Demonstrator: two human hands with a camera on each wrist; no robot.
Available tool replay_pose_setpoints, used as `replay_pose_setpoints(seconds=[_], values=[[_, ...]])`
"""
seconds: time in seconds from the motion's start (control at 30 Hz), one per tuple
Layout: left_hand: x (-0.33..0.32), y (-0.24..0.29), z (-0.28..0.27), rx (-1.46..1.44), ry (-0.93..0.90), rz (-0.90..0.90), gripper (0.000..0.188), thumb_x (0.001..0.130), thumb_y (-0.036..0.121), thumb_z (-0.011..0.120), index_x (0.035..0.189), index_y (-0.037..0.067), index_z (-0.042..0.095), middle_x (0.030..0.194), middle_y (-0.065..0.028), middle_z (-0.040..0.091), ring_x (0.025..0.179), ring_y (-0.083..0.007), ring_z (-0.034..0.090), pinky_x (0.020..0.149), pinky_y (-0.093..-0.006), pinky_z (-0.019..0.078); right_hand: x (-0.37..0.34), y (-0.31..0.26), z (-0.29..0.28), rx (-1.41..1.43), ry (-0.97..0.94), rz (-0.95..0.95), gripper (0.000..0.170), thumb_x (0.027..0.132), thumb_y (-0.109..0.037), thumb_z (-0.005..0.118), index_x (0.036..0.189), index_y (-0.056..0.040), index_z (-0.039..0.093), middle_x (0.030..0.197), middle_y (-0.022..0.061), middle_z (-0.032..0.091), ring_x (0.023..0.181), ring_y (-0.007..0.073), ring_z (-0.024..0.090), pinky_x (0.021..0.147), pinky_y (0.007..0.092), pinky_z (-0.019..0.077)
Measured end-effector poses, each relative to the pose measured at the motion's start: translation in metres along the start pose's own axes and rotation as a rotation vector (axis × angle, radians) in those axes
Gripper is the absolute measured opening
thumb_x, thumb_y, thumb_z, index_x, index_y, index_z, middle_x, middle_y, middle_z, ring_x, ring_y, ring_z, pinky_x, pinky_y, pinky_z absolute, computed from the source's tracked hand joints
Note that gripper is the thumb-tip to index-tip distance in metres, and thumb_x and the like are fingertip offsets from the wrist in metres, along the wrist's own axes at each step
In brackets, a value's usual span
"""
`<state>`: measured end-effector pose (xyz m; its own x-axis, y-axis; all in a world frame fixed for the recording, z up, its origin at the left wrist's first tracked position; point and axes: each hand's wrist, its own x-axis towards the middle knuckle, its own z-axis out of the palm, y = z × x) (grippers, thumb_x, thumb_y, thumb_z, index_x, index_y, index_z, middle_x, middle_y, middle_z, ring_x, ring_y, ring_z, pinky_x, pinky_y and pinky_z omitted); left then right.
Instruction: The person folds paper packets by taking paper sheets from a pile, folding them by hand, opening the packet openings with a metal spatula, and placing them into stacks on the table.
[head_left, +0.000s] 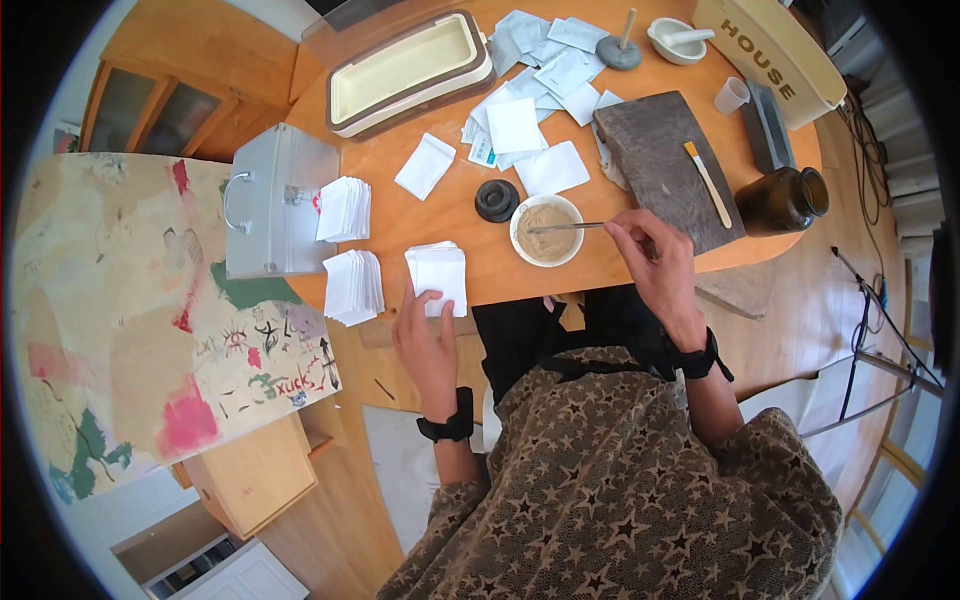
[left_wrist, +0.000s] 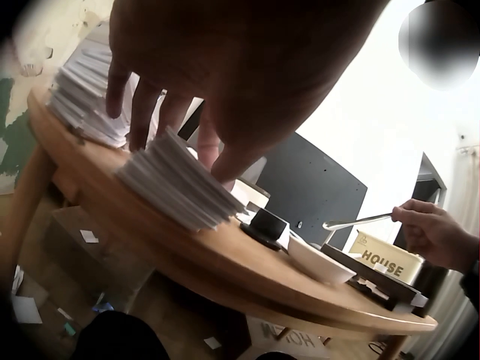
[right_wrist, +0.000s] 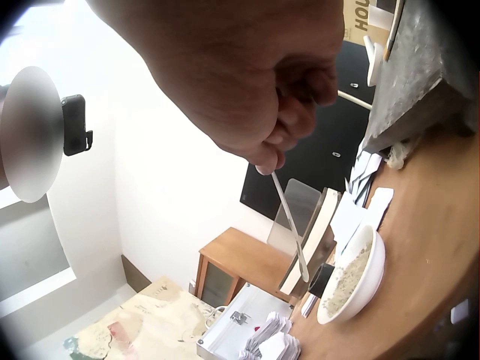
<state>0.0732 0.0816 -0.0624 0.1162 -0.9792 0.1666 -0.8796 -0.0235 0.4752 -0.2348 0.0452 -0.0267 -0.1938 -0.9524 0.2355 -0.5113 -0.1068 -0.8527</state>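
Observation:
My right hand [head_left: 655,262] pinches a slim metal spoon [head_left: 570,227] by its handle. The spoon's narrow tip is raised above a white bowl [head_left: 548,262] of beige powder [head_left: 545,215], as both wrist views show. Beside a stack of white paper packets [head_left: 438,262] at the table's near edge is my left hand [head_left: 428,345]. Its fingers spread loosely over the stack's near-left corner, touching the packets, and the thumb lies at the near side. In the left wrist view, the stack [left_wrist: 180,180] stands under these fingers. A black round lid [head_left: 497,201] sits left of the bowl.
Two more packet stacks [head_left: 345,210] lean near a silver case [head_left: 282,205] at left. Loose packets [head_left: 540,75], a cream tray [head_left: 405,80] and a mortar [head_left: 680,42] lie farther back. Right are a dark slab [head_left: 650,150] with a brush [head_left: 708,185] and a brown jar [head_left: 775,203].

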Motion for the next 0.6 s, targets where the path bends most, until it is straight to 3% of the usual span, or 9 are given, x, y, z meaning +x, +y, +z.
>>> replay_pose_setpoints(seconds=[0.37, 0.6], values=[[-0.01, -0.008, 0.017, -0.084, 0.084, -0.028, 0.021, 0.098, 0.019, 0.069, 0.116, 0.011, 0.063, 0.151, -0.0145, 0.053, 0.135, -0.0322, 0.05, 0.111, -0.0433, 0.0319, 0.001, 0.0, 0.005, 0.028, -0.014, 0.029, 0.01, 0.092, -0.01, 0.076, 0.094, -0.0025, 0.07, 0.06, 0.0055, 0.05, 0.053, 0.0124, 0.043, 0.05, 0.0293, 0.0357], [-0.01, -0.005, 0.013, -0.1, 0.107, -0.017, 0.026, 0.095, 0.021, 0.071, 0.116, 0.009, 0.061, 0.149, -0.0195, 0.052, 0.134, -0.0358, 0.049, 0.111, -0.0459, 0.032, -0.002, 0.0, -0.001, 0.042, 0.021, 0.025, 0.011, 0.092, -0.011, 0.077, 0.095, -0.0026, 0.07, 0.061, 0.0053, 0.05, 0.054, 0.0127, 0.042, 0.05, 0.0295, 0.0352]])
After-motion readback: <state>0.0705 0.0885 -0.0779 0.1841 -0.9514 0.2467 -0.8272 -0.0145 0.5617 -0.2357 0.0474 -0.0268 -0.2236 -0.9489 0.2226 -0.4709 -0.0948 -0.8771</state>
